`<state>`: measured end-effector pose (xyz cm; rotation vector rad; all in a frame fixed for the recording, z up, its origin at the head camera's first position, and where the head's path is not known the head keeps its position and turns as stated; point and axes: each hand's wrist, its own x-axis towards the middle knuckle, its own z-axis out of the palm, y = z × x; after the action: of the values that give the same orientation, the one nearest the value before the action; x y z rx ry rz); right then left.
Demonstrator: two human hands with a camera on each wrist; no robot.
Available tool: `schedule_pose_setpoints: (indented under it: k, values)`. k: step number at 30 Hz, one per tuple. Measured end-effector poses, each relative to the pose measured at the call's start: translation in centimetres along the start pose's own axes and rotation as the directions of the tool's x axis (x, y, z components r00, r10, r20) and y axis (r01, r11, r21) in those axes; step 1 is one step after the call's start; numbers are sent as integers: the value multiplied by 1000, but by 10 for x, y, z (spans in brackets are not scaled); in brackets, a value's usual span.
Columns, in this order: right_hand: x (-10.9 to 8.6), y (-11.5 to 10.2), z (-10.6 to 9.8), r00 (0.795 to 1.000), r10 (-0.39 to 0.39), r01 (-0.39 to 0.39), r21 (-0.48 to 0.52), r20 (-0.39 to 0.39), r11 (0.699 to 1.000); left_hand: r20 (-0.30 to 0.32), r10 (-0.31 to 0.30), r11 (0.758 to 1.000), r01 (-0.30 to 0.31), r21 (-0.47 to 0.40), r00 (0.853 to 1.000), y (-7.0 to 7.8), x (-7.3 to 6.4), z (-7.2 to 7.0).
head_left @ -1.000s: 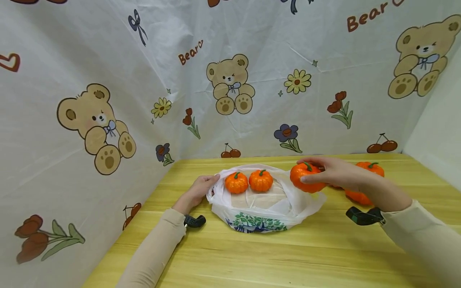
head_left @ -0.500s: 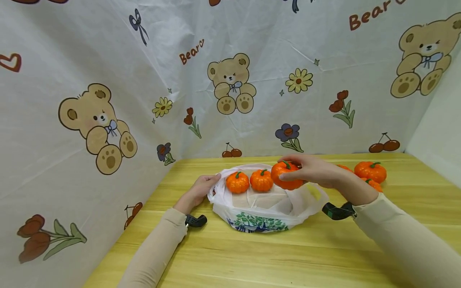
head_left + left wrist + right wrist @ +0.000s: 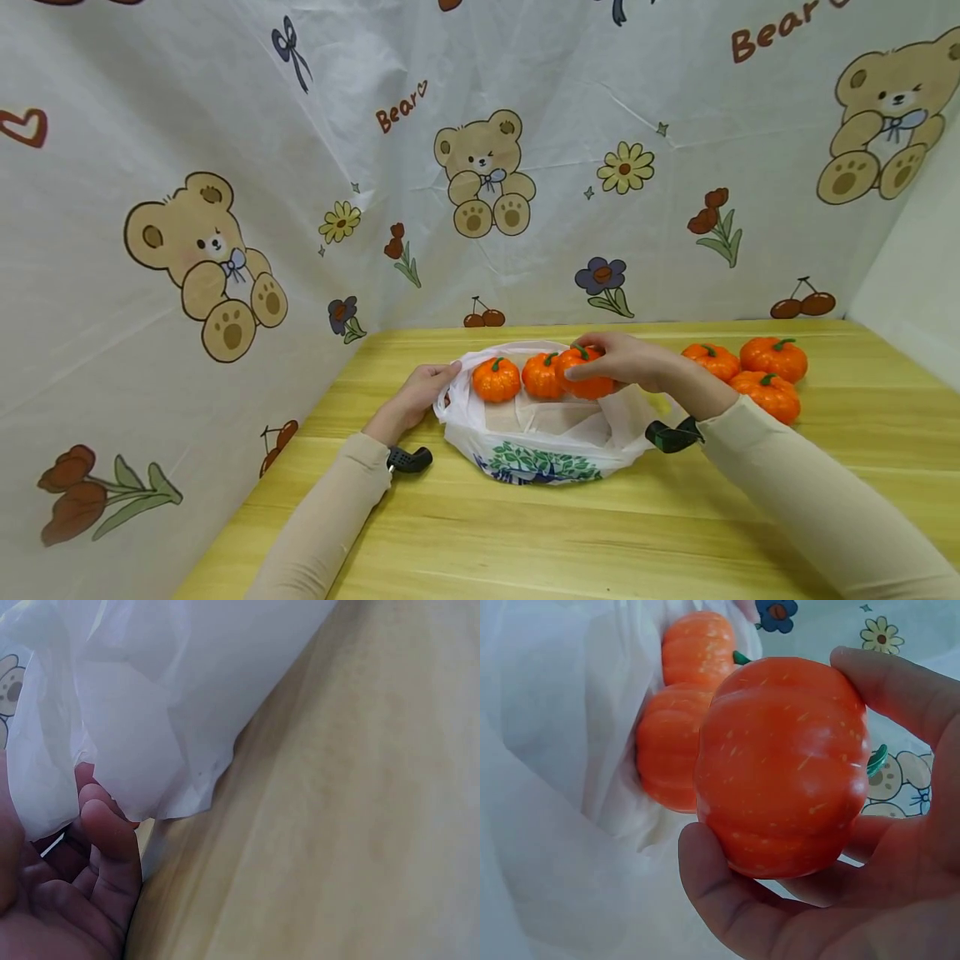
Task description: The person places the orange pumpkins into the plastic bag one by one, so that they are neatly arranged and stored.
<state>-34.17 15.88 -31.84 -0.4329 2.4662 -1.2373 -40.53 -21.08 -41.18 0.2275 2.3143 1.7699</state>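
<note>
The right hand [image 3: 633, 362] grips a pumpkin [image 3: 582, 386] by its sides over the plastic bag [image 3: 463, 437], near two other pumpkins [image 3: 496, 381] inside; best ease it down stem-up and release late, while the left hand [image 3: 415, 397], pinching the bag, steadies it

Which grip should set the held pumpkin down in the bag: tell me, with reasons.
The right grip looks better placed: it holds the pumpkin at the opening of the white bag, close to the two pumpkins inside. The left grip holds the bag's left edge.
</note>
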Motion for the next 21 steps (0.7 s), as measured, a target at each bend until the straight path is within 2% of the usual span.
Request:
schedule_pose_setpoints:
  k: [6, 13, 21]
  values:
    - [3, 4, 3, 999, 51, -52, -28, -14, 998, -4, -4, 1000, 4, 0, 1000, 1, 0, 0]
    - [1, 7, 5, 996, 72, -75, -68, -46, 995, 1, 1, 1000, -1, -10, 1000, 0, 0, 0]
    - [1, 14, 6, 992, 108, -113, -70, -69, 991, 2, 2, 1000, -2, -10, 1000, 0, 1, 0]
